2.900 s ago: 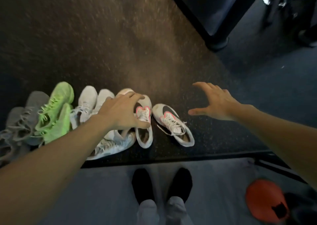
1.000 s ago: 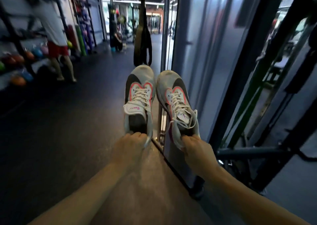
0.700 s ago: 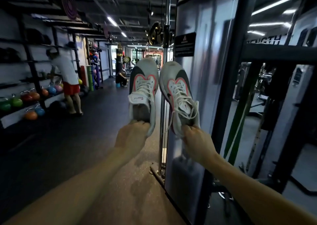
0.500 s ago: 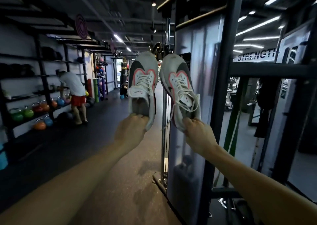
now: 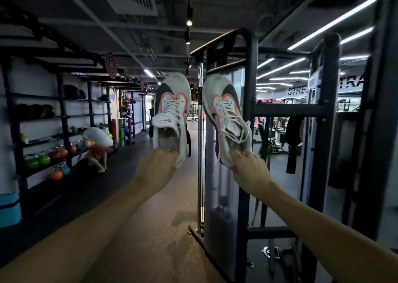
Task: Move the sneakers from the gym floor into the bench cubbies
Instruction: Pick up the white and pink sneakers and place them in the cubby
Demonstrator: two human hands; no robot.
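- Sneakers are up in the air in front of you, one in each hand, both held toe-up with their laced tops turned toward you.
- Your left hand (image 5: 156, 168) is clamped on the heel end of the left sneaker (image 5: 171, 119), fingers curled round the collar below the shoe opening.
- That shoe is white with a black side patch and pink edging round the laces; its tongue flops toward you, with small print on it.
- Your right hand (image 5: 249, 170) pinches the heel end of the right sneaker (image 5: 226, 119), which rises just above your knuckles and leans slightly leftward at the toe.
- Its loose white laces hang down to the right of the shoe, just above your right hand.
- Between the two shoes there is a clear gap; they do not touch.
- Directly beyond your right hand stands a cable machine (image 5: 226, 196) with a frosted panel and a black frame; its chrome guide rod (image 5: 200, 153) runs vertically between your hands.
- Far to the left of your left hand, a wall rack (image 5: 62, 119) carries coloured kettlebells (image 5: 44, 158), and a person (image 5: 95, 144) bends over beside it.
- Gym floor (image 5: 150, 228) lies dark and speckled below both forearms.
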